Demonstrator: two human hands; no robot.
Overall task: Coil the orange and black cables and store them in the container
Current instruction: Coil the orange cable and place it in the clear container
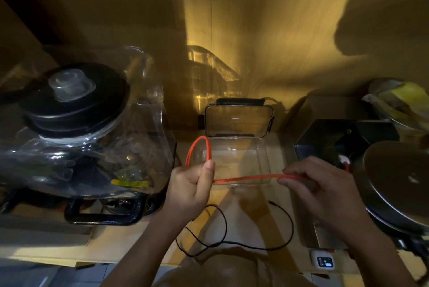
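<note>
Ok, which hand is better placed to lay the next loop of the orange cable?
The right hand. It pinches the free straight run of the thin orange cable, so it can likely swing it across. The left hand is closed on the loop already formed, above the clear plastic container.

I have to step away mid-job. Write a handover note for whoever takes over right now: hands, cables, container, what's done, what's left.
Left hand: shut on the orange cable, with one loop standing above the fist.
Right hand: pinching the same cable further along, stretched between the hands.
Container: clear, open, lid tipped back, nothing inside.
Black cable: loose on the counter in front of it, uncoiled.
Done: first orange loop.
Left: finish the orange coil, coil the black cable, store both.
</note>
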